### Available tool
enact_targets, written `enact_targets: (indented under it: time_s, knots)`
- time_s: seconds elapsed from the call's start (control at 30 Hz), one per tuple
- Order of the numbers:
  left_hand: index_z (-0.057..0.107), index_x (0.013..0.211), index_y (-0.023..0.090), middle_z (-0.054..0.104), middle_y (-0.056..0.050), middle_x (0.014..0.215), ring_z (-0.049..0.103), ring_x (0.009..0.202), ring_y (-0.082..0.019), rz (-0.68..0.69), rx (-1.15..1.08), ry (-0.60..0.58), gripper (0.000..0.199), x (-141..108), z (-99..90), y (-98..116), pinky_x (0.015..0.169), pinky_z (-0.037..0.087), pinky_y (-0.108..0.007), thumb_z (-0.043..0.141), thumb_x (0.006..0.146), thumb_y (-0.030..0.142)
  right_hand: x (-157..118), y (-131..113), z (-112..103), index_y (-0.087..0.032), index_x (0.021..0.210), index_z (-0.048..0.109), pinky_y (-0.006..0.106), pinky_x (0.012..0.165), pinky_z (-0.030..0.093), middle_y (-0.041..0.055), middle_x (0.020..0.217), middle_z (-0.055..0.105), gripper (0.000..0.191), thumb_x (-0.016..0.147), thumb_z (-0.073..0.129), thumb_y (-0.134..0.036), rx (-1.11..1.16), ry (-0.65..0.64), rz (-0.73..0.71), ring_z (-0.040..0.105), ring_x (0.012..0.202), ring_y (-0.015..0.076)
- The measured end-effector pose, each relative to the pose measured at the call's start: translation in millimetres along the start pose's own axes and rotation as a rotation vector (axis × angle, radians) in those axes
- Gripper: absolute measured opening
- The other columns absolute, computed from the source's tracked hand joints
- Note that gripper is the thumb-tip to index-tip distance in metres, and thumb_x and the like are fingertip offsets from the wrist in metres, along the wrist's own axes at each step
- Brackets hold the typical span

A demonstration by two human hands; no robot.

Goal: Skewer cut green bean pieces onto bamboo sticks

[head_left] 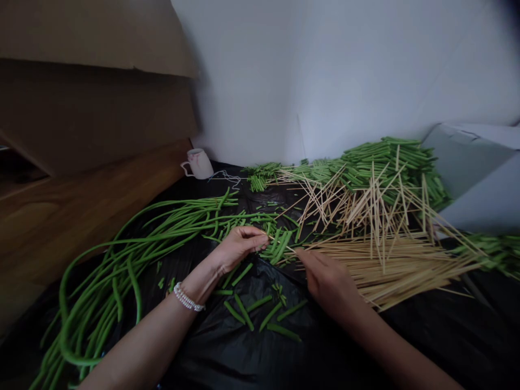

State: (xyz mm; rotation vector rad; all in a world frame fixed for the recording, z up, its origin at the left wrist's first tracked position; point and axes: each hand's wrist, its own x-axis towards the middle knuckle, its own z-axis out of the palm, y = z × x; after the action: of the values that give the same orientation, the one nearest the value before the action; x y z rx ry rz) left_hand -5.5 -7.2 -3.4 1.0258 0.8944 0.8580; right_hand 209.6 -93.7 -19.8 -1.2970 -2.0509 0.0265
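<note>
Between my two hands runs a thin wooden skewer (291, 249) with several short green bean pieces (280, 246) side by side across it. My left hand (244, 244), with a white beaded bracelet at the wrist, is closed in a pinch at the skewer's left end. At the other end, my right hand (327, 276) is closed around the skewer; its fingertips are partly hidden. Loose cut bean pieces (244, 312) lie on the black plastic sheet (227, 352) below my hands. More pieces are scattered just behind my left hand.
Long uncut beans (117, 260) spread along the left. A pile of bare skewers (365, 265) lies right, before a heap of loaded bean skewers (390, 168). A white mug (198, 164) stands at the back, near a cardboard box (97, 108). A pale wall (325, 81) rises behind.
</note>
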Motion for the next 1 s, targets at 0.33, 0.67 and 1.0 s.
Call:
enact_targets:
  time_s: [0.33, 0.67, 1.0]
  knots:
    - [0.074, 0.072, 0.014, 0.067, -0.002, 0.066, 0.055, 0.059, -0.009, 0.051, 0.067, -0.032, 0.021, 0.1, -1.0, -1.4, 0.06, 0.041, -0.023, 0.083, 0.06, 0.029, 12.3, -8.9, -7.7, -0.02, 0.087, 0.071, 0.021, 0.052, 0.047, -0.004, 0.051, 0.059, 0.027, 0.092, 0.045, -0.024, 0.46, -0.236, 0.258, 0.058, 0.051, 0.0128]
    - [0.074, 0.068, 0.015, 0.067, -0.002, 0.065, 0.053, 0.057, -0.008, 0.034, 0.097, -0.035, 0.018, -0.5, 1.6, -1.7, 0.057, 0.038, -0.022, 0.082, 0.06, 0.028, 0.8, -7.6, -2.0, -0.017, 0.105, 0.068, 0.027, 0.067, 0.051, 0.0068, 0.079, 0.07, 0.032, 0.089, 0.04, -0.012, 0.059, -0.032, 0.041, 0.065, 0.072, 0.0175]
    - [0.073, 0.07, 0.015, 0.065, -0.001, 0.065, 0.052, 0.059, -0.008, 0.033, 0.106, -0.042, 0.022, -1.1, 5.0, -1.6, 0.059, 0.039, -0.021, 0.082, 0.06, 0.032, 2.3, -3.2, -0.4, -0.017, 0.108, 0.065, 0.031, 0.077, 0.052, 0.0082, 0.089, 0.071, 0.032, 0.089, 0.041, -0.011, 0.072, -0.031, 0.027, 0.067, 0.084, 0.0197]
